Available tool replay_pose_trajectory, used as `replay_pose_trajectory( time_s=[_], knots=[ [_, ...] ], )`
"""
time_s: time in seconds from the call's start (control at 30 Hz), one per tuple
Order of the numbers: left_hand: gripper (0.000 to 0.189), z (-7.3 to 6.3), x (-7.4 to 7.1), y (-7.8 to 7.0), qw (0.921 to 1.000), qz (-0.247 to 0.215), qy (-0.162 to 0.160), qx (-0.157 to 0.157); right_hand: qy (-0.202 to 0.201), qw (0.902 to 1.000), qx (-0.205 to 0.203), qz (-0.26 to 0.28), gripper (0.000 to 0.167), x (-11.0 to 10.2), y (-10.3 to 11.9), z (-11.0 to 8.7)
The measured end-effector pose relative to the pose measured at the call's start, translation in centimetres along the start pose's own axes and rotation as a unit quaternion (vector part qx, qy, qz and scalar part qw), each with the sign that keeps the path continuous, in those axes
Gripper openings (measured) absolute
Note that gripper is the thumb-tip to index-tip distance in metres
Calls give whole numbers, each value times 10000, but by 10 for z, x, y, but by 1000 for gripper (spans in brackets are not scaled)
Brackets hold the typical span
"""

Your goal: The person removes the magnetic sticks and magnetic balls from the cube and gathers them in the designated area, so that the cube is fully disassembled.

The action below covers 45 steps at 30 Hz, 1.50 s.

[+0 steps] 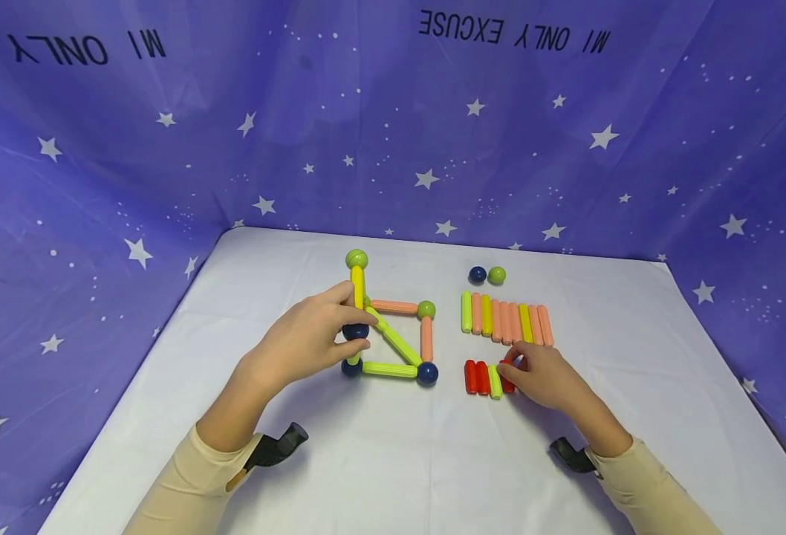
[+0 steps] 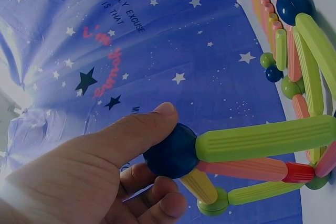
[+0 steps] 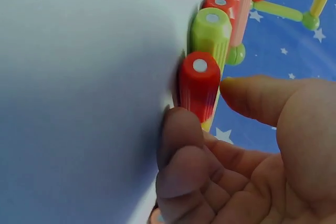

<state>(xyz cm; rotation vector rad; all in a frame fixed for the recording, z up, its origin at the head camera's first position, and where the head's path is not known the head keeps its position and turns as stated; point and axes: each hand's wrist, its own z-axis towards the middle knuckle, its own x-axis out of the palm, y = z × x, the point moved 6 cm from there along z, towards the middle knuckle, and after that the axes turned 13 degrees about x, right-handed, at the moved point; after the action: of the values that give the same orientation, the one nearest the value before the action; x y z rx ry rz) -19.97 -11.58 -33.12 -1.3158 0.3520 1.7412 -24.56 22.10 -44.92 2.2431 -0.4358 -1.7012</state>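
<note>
My left hand [image 1: 302, 338] pinches a dark blue ball [image 2: 170, 151] between thumb and fingers. That ball is an upper corner of a frame built from magnetic sticks and balls. From it run a light green stick [image 2: 268, 138] and a yellow stick [image 1: 357, 286], the latter ending in a green ball [image 1: 356, 259]. The frame's base has pink sticks, a diagonal green stick [image 1: 396, 338] and a blue ball [image 1: 427, 373] at its near right corner. On the right, my right hand [image 1: 550, 377] holds a short red stick [image 3: 199, 90] between thumb and fingers, at the end of a short row.
Beside the held stick lie a short green stick [image 1: 495, 382] and two more red sticks [image 1: 476, 377]. Behind them is a row of longer pink, yellow and green sticks [image 1: 505, 321]. Two loose balls, blue [image 1: 477, 275] and green [image 1: 497, 275], sit farther back. A purple starry cloth [image 1: 426, 148] surrounds the white table.
</note>
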Motion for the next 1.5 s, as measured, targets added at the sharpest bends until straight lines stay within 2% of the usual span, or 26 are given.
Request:
replay_pose_trajectory(
  time_s=[0.2, 0.33, 0.43, 0.53, 0.6, 0.67, 0.7, 0.77, 0.83, 0.93, 1.0, 1.07, 1.17, 1.3, 1.4, 1.5],
  knots=[
    [33, 1, -1, 0, 10000, 11, 38, -68, -394, 9990, -24, -204, 29, -11, 8, -5],
    [38, 1, -4, 2, 9995, -149, 51, -257, -861, 9951, -441, -187, 33, -16, 33, -16],
    [31, 1, -10, 14, 9981, -395, -314, -367, -1192, 9873, -1042, -93, 36, -16, 66, -27],
    [21, 2, -16, 40, 9912, -534, -1046, -613, -1425, 9700, -1965, 96, 41, -14, 106, -40],
    [21, 4, -18, 62, 9813, -704, -1540, -915, -1475, 9523, -2661, 241, 45, -11, 136, -49],
    [25, 7, -15, 84, 9689, -1150, -1795, -1256, -1434, 9330, -3282, 349, 51, -4, 165, -58],
    [28, 9, -12, 93, 9624, -1478, -1825, -1362, -1413, 9241, -3529, 389, 53, 0, 178, -61],
    [35, 16, -3, 107, 9472, -2309, -1665, -1476, -1425, 9118, -3833, 367, 55, 9, 204, -66],
    [40, 23, 9, 115, 9258, -3206, -1349, -1478, -1567, 9046, -3955, 267, 54, 17, 223, -68],
    [42, 31, 22, 119, 8949, -4145, -909, -1379, -1827, 9010, -3929, 226, 50, 26, 240, -68],
    [41, 34, 27, 118, 8795, -4502, -786, -1326, -1993, 9003, -3859, 274, 47, 28, 246, -67],
    [39, 29, 30, 119, 8719, -4641, -793, -1349, -2051, 8991, -3847, 404, 43, 30, 248, -67],
    [38, 16, 29, 124, 8658, -4698, -952, -1438, -2045, 8972, -3873, 570, 41, 31, 248, -66],
    [39, -8, 21, 131, 8658, -4603, -1260, -1507, -1942, 8960, -3915, 783, 38, 30, 246, -63],
    [41, -26, 14, 133, 8686, -4485, -1470, -1508, -1891, 8927, -3979, 950, 35, 27, 246, -61],
    [43, -46, 4, 133, 8789, -4195, -1570, -1638, -1836, 8906, -4014, 1095, 33, 23, 246, -60]
  ],
)
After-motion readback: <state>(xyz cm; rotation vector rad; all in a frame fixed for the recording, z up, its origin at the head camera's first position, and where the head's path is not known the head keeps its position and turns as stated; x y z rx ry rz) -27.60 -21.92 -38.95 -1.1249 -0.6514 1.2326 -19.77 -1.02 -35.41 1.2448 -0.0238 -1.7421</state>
